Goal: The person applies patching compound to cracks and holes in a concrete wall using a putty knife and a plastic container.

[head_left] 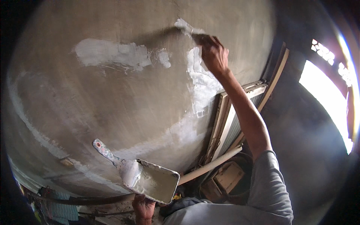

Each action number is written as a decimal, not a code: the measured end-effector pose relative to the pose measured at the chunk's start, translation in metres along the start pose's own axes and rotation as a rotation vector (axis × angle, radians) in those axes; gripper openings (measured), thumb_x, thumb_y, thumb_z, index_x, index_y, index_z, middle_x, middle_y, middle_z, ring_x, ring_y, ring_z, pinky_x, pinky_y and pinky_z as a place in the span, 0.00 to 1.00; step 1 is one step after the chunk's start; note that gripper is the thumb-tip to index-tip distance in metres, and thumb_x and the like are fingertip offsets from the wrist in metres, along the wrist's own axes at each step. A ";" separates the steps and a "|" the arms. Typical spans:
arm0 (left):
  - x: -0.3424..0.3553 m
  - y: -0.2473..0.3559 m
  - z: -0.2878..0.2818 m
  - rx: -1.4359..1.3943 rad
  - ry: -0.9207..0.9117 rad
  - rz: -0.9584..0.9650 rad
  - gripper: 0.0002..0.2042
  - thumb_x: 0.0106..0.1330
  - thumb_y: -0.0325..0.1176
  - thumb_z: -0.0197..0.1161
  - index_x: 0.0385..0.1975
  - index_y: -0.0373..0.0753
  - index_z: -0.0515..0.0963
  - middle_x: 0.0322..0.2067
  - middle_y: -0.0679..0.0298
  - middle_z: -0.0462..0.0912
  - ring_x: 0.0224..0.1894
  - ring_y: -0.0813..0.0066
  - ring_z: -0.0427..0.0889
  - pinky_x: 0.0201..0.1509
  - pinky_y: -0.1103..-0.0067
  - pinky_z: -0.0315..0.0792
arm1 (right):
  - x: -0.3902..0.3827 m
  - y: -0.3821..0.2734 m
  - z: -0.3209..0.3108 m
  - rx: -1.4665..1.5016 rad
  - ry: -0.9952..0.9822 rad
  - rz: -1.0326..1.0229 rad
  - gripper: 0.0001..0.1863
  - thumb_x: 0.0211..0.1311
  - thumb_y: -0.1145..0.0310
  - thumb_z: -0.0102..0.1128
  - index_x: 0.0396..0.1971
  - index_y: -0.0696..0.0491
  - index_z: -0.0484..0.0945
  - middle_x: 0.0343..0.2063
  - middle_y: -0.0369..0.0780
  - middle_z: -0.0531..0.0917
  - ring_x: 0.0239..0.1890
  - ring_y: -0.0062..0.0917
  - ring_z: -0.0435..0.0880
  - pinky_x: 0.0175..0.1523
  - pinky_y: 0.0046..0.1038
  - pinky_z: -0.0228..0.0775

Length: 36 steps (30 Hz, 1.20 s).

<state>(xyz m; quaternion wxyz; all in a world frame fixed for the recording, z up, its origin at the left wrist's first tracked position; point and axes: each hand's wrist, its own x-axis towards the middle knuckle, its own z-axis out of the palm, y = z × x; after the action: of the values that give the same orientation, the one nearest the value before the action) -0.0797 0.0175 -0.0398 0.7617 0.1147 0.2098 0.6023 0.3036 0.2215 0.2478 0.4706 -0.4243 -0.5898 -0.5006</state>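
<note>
My right hand (215,56) is raised to the grey-brown plastered wall (112,97), closed on a putty knife (197,34) whose blade is at a white patch of filler (183,26). Other white smears (108,52) lie to its left and just below it. My left hand (143,206), at the bottom, grips the near end of a rectangular tray (161,180) holding creamy filler. A second scraper (103,150) with a spattered handle rests across the tray's left end, its blade coated white. The knife in my right hand is partly hidden and blurred.
Framed panels (225,123) and long boards (277,75) lean at the wall's right, beside a pale pole (210,167). Cardboard (228,176) sits in a dark round container below. A teal cloth (65,210) and clutter fill the lower left. Bright openings (322,93) are at the right.
</note>
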 end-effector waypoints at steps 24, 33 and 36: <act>0.004 0.003 -0.012 -0.069 0.050 -0.052 0.33 0.40 0.26 0.54 0.53 0.35 0.59 0.52 0.57 0.64 0.54 0.60 0.63 0.57 0.62 0.59 | -0.025 -0.029 0.005 -0.020 -0.206 -0.062 0.10 0.46 0.78 0.47 0.27 0.50 0.75 0.32 0.35 0.75 0.36 0.29 0.74 0.34 0.30 0.72; -0.003 0.007 0.008 -0.004 0.050 -0.026 0.31 0.40 0.26 0.53 0.52 0.34 0.60 0.50 0.56 0.66 0.53 0.59 0.65 0.57 0.62 0.59 | 0.047 -0.013 -0.001 -0.123 0.041 -0.078 0.12 0.43 0.79 0.51 0.28 0.47 0.77 0.32 0.32 0.77 0.35 0.27 0.76 0.30 0.28 0.71; 0.001 0.006 0.002 -0.020 0.001 -0.036 0.32 0.40 0.26 0.53 0.53 0.35 0.60 0.50 0.56 0.66 0.53 0.59 0.65 0.57 0.61 0.60 | 0.040 -0.007 0.012 -0.048 0.026 -0.203 0.12 0.42 0.80 0.50 0.27 0.48 0.76 0.32 0.32 0.77 0.35 0.27 0.75 0.31 0.29 0.72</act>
<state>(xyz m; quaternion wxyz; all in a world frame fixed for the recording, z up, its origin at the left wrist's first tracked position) -0.0834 0.0199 -0.0353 0.7734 0.1030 0.2062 0.5906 0.2875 0.2331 0.2855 0.4148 -0.3668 -0.6113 -0.5654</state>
